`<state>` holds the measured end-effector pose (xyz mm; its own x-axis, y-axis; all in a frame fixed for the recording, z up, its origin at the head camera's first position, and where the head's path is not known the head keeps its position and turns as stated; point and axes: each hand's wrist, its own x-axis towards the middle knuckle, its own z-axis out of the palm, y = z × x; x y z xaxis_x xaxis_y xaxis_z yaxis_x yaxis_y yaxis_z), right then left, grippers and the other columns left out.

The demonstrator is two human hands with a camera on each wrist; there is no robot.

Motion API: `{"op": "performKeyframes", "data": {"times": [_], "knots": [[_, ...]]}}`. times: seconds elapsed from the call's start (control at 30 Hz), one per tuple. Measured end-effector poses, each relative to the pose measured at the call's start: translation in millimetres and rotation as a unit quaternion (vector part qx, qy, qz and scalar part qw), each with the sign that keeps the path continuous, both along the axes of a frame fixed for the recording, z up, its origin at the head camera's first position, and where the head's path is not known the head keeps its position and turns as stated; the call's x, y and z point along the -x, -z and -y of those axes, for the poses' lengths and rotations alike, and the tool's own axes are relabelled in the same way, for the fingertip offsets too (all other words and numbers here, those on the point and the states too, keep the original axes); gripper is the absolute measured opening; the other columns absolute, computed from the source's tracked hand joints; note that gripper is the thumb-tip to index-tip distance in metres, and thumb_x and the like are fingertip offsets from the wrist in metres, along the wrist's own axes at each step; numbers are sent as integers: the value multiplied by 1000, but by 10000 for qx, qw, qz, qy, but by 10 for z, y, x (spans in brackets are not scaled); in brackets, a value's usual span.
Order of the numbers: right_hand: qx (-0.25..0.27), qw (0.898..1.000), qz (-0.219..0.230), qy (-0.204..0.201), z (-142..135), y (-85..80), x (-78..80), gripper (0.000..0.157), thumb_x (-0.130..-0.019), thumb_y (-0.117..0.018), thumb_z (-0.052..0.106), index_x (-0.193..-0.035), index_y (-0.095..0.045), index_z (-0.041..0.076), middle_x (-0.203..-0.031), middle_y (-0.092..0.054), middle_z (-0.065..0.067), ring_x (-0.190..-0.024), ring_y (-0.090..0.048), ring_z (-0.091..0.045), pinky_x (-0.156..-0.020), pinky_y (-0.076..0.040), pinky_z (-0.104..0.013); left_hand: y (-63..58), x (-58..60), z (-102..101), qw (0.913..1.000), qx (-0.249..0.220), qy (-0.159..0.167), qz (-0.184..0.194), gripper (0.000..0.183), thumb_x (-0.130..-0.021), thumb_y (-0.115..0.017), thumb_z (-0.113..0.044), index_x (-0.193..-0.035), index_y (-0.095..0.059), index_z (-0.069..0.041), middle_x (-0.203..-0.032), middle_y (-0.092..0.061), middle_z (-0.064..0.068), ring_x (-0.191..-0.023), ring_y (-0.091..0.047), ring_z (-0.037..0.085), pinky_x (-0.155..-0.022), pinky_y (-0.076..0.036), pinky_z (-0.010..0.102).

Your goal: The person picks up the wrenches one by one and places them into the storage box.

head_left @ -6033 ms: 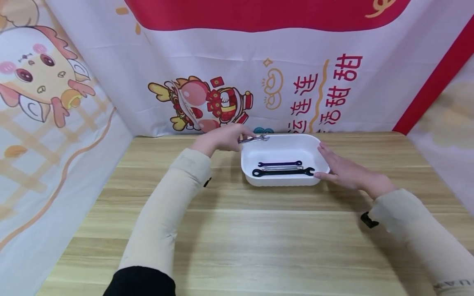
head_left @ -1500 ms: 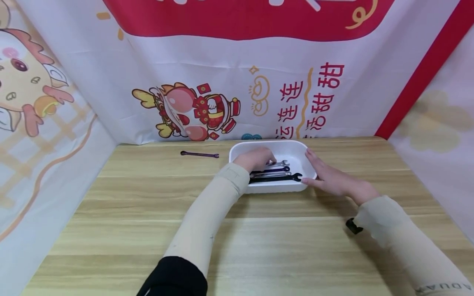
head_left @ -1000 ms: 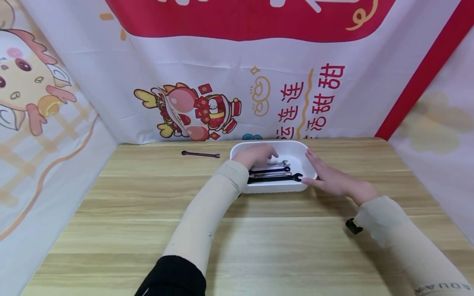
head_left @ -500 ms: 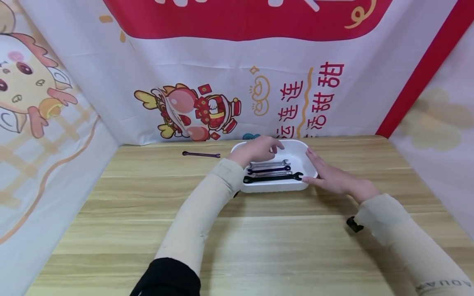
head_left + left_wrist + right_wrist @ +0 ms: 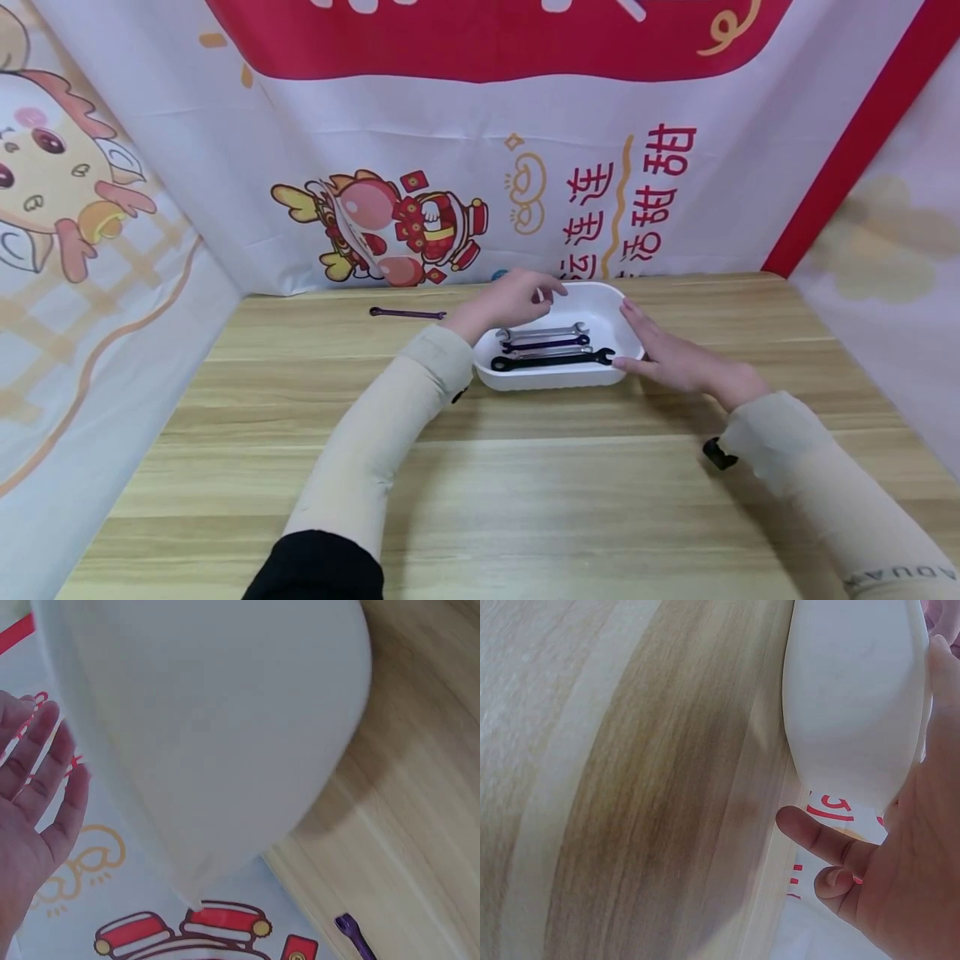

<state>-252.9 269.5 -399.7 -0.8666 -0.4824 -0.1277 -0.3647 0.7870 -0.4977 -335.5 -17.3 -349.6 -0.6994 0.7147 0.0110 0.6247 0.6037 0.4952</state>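
A white plastic tray [image 5: 558,381] stands near the back of the table. In it, combination wrenches lie side by side: a black wrench [image 5: 553,361] in front, a thin silver wrench [image 5: 551,353] behind it, then a dark blue wrench [image 5: 546,343] and a silver wrench [image 5: 542,332] furthest back. My left hand [image 5: 517,300] hovers over the tray's back-left rim, holding nothing, its fingers loosely bent. My right hand [image 5: 678,358] rests against the tray's right end, fingers straight along the rim and thumb at the front corner; the right wrist view shows two fingers extended off the tray.
A purple wrench [image 5: 407,313] lies on the wooden table [image 5: 525,500] left of the tray. A printed cloth backdrop [image 5: 420,117] rises right behind the table's back edge, with more cloth at both sides.
Six seconds ago my left hand held a silver wrench above the left rim; it now lies furthest back in the tray. The emptied left hand has since risen back and left. My right hand stays.
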Motion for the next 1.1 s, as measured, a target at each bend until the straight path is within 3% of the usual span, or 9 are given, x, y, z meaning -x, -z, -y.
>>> {"op": "performKeyframes", "data": {"times": [0.2,0.4,0.6,0.87,1.1], "knots": [[-3,10000,16,5,5,9,1,95,-104,-54,48,-162,3,0,-169,13,-17,-151,-2,-48,-119,-12,-62,-17,15,144,9990,-293,-146,-316,32,-100,-60,-8,-130,-70,-10,-110,-70,6,-98,-63,17,-83,-52,28],[-9,10000,-7,-9,2,3,1,94,-104,-53,48,-163,4,0,-168,13,-16,-151,-3,-48,-119,-13,-62,-88,26,324,9952,-808,-218,-503,32,-98,-61,-4,-129,-70,-6,-111,-70,8,-100,-63,19,-89,-52,31],[14,10000,-8,-47,1,3,12,94,-104,-55,46,-162,4,-1,-168,13,-18,-151,-2,-49,-119,-12,-61,-137,10,540,9937,-850,-477,-545,32,-100,-62,-9,-130,-70,-10,-111,-69,7,-100,-63,20,-89,-52,34],[-28,10000,27,-48,6,-9,15,95,-104,-54,47,-162,4,-1,-168,14,-17,-152,-1,-47,-119,-11,-61,-67,16,874,9921,-817,-751,-581,33,-99,-63,-7,-131,-68,-8,-109,-69,9,-101,-63,22,-87,-54,36],[-112,9999,108,11,9,-15,12,97,-103,-53,51,-162,7,2,-168,18,-13,-152,-1,-46,-119,-12,-61,41,-22,1161,9912,-808,-1016,-272,33,-100,-62,-10,-132,-68,-7,-112,-68,9,-101,-60,23,-80,-55,36]]}}
